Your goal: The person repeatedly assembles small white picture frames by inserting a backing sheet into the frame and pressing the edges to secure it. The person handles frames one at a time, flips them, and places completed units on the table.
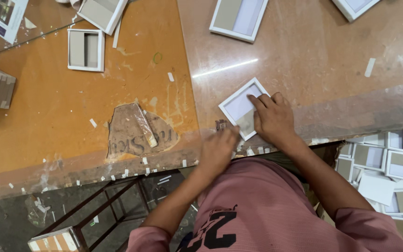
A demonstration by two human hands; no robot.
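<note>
Pink shirt [257, 205]; right hand [274, 119] presses white tray [239, 106].

A small square shallow box of white card with a grey inner panel [239, 108] lies open side up, just right of the frame's centre. It is turned cornerwise like a diamond. Its lower right part is covered, and it sits near the desk's [304, 51] front edge.
</note>
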